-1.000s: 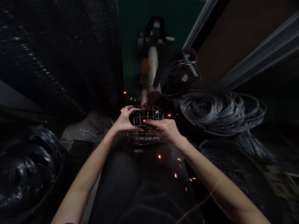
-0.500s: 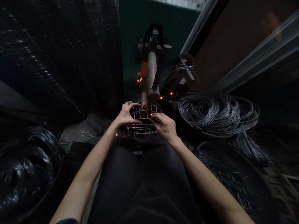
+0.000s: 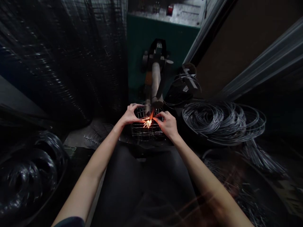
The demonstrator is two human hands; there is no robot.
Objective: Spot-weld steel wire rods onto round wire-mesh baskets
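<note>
A round wire basket (image 3: 139, 133) sits in front of me under the spot welder's upper arm (image 3: 156, 78). Bright sparks (image 3: 147, 122) burst from the wires below the electrode. My left hand (image 3: 131, 114) curves around the basket's left side, thumb and fingers gripping its wires. On the right, my right hand (image 3: 167, 123) pinches the basket's wire close beside the sparks. The exact wire between those fingertips is too small to make out. The lower welder arm (image 3: 148, 104) reaches into the basket.
Coiled wire rings (image 3: 222, 121) fill a tub on the right, above a dark bin (image 3: 265, 181) of short wire pieces. At the left lie shiny wire coils (image 3: 30, 173) and a tall stack of wire mesh (image 3: 94, 63). The green machine body (image 3: 139, 34) stands ahead.
A shower of bright sparks now bursts at the electrode, where only scattered glowing specks showed before. The view has tilted up, showing more of the machine panel. Both hands stay at the basket.
</note>
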